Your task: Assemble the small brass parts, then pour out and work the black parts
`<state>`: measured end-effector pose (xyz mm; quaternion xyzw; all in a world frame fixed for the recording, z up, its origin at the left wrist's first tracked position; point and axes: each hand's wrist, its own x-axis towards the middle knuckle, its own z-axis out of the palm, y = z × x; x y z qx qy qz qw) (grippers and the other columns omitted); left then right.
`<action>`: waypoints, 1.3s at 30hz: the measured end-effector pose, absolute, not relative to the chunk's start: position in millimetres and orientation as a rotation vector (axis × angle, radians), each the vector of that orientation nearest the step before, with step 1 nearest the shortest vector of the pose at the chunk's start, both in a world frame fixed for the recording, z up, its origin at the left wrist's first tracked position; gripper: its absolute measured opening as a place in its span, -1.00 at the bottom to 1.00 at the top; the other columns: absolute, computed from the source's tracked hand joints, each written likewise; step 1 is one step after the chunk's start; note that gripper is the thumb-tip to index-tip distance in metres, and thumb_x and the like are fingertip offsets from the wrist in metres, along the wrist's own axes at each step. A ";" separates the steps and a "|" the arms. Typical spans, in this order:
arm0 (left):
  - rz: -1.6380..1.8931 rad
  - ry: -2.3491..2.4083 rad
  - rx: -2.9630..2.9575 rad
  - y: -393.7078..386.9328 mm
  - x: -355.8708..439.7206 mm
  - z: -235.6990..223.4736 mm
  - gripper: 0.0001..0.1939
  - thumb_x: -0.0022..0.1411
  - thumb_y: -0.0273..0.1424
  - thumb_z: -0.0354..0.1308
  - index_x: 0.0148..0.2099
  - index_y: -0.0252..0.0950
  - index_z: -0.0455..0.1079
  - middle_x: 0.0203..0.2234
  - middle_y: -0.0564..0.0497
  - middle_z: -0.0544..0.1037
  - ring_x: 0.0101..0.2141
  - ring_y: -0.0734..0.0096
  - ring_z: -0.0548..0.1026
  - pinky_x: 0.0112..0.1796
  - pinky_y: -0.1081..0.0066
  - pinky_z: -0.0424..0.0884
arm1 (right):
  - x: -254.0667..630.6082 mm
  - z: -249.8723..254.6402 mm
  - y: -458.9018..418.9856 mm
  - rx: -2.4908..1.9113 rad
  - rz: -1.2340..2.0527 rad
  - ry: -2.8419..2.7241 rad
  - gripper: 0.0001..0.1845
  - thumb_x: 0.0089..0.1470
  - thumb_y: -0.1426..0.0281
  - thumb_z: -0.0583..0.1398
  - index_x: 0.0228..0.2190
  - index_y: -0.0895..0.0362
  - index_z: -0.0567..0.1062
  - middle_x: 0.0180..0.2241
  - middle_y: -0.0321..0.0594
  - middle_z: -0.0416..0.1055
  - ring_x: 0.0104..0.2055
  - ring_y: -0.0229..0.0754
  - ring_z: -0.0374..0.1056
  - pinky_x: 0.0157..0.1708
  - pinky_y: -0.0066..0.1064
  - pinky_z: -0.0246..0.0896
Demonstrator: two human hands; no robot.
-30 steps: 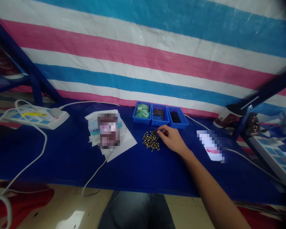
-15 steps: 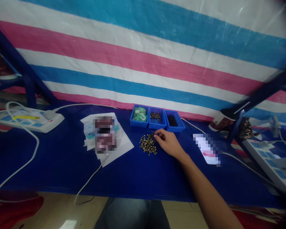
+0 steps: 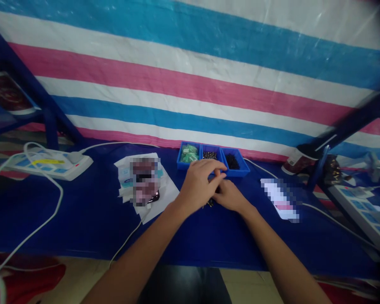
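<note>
Head: metal pcs [image 3: 210, 203] partly under L hand [image 3: 197, 185].

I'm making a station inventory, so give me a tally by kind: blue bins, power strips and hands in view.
Blue bins: 3
Power strips: 2
Hands: 2
Total: 7

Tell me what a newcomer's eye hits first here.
Likely the pink, blue and white striped plastic-looking sheet filling the background. Next, the bare left hand and right hand, overlapping in view at centre, small brass-coloured metal pieces peeking out beneath. Three open blue plastic trays sit just behind.
</note>
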<state>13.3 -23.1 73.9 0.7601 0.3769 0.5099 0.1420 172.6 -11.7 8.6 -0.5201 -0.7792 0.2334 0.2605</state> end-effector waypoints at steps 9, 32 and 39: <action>1.393 1.243 2.349 15.8 -9.5 20.5 -0.92 0.25 -0.46 0.20 -0.21 -0.18 0.45 -0.23 0.09 0.63 -0.12 0.34 0.55 -0.02 0.18 0.30 | 172.6 5.2 -6.8 -1.373 0.595 -2.323 -0.85 0.16 0.29 0.20 -0.33 0.10 0.51 -0.39 -0.25 0.50 -0.38 -0.21 0.37 -0.40 -0.42 0.05; 1.338 0.884 1.138 11.9 -10.8 20.1 -0.71 0.21 -0.26 0.23 -0.02 -0.21 0.49 -0.39 -0.02 0.63 -0.22 0.30 0.58 -0.12 0.29 0.43 | 172.9 9.6 -7.1 -1.389 0.718 -2.041 -0.60 0.10 0.09 0.24 -0.57 0.13 0.45 -0.63 -0.34 0.38 -0.57 -0.31 0.22 -0.53 -0.45 -0.02; 1.287 0.835 1.151 8.4 -9.3 31.2 -0.68 0.24 -0.28 0.20 0.01 -0.27 0.45 -0.51 -0.02 0.58 -0.17 0.23 0.57 -0.02 0.19 0.41 | 175.1 10.6 -6.8 -1.429 0.656 -2.033 -0.55 0.17 0.19 0.15 -0.66 0.13 0.29 -0.69 -0.39 0.20 -0.61 -0.35 0.08 -0.56 -0.44 -0.13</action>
